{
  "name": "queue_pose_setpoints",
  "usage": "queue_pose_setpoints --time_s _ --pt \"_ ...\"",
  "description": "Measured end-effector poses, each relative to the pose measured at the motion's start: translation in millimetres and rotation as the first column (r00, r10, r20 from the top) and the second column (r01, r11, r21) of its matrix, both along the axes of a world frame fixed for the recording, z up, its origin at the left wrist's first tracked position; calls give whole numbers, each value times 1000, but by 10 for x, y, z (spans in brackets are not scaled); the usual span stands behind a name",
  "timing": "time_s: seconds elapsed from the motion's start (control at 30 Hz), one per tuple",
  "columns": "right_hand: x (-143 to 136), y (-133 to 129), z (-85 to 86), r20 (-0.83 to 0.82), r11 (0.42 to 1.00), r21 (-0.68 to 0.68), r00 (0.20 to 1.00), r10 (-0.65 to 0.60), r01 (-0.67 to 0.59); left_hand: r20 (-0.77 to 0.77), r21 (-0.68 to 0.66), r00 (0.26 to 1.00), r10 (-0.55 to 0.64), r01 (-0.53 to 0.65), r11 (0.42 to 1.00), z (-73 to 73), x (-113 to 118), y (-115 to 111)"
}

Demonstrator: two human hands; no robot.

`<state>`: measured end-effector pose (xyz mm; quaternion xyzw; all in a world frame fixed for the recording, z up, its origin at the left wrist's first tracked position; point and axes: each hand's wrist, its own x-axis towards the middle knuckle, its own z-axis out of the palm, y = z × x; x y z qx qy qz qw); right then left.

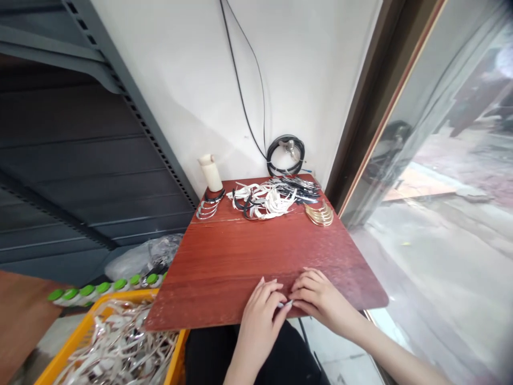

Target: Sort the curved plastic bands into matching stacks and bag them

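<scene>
My left hand [262, 310] is at the front edge of the red-brown table [240, 251], thumb and fingers pinched together. Between its fingertips shows the end of a small pale strip [285, 304], mostly covered by the fingers. From the other side my right hand [320, 299] meets it, fingers curled and fingertips closed at the strip's other end. Farther back on the table lies a tangled heap of white strips [276, 200] with a few black ones. Gold curved bands [319, 215] are fanned out at the right, and silver curved bands [206, 211] at the left.
Dark thin pieces [300, 188] and a coiled black cable [270, 155] are by the wall. A cream cylinder [211, 174] stands at the back left corner. A yellow basket [80, 342] full of pale strips and green-lidded jars [104, 287] are left; a glass door [385, 176] is right.
</scene>
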<state>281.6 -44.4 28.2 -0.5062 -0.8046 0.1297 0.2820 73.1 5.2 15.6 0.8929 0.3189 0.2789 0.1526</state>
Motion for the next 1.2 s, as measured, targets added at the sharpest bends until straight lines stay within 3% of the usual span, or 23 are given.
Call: queue_pose_setpoints --time_s 0.1,0.23,0.33,0.43,0.57,0.73,0.87,1.0,1.1,1.17,1.2 --pt "234 -42 159 13 998 -68 1000 8 -7 22 -2 999 44 -44 999 -2 25 -33" --pt "889 -215 346 56 992 -126 998 -23 30 74 18 989 131 -132 991 -45 3 -43" --pt "1317 -388 402 120 982 -149 988 -102 120 82 32 981 179 -182 983 -129 22 -16" --pt "1458 -504 387 200 968 -160 967 -160 193 80 109 958 277 -284 953 -217 104 11" --pt "1263 -542 312 185 953 -96 946 -267 288 92 210 920 382 -393 895 -284 200 23" --pt "854 -470 41 80 860 37 856 -510 509 175 185 939 297 -327 927 -292 167 -3" --pt "764 -422 -228 1 870 137 879 -478 473 283 67 930 234 -262 963 -236 16 -73" --pt "826 -430 -269 -48 874 237 904 -425 424 407 68 869 280 -335 940 -212 -250 -219" --pt "680 -571 -207 -122 822 308 877 -464 478 461 59 838 291 -357 932 -357 -423 -434" --pt "420 -761 -230 -218 802 314 861 -460 508 440 -33 858 265 -280 959 -548 -459 -621" --pt "258 -872 -281 -265 818 285 861 -434 500 394 -118 884 250 -221 968 -658 -448 -711"
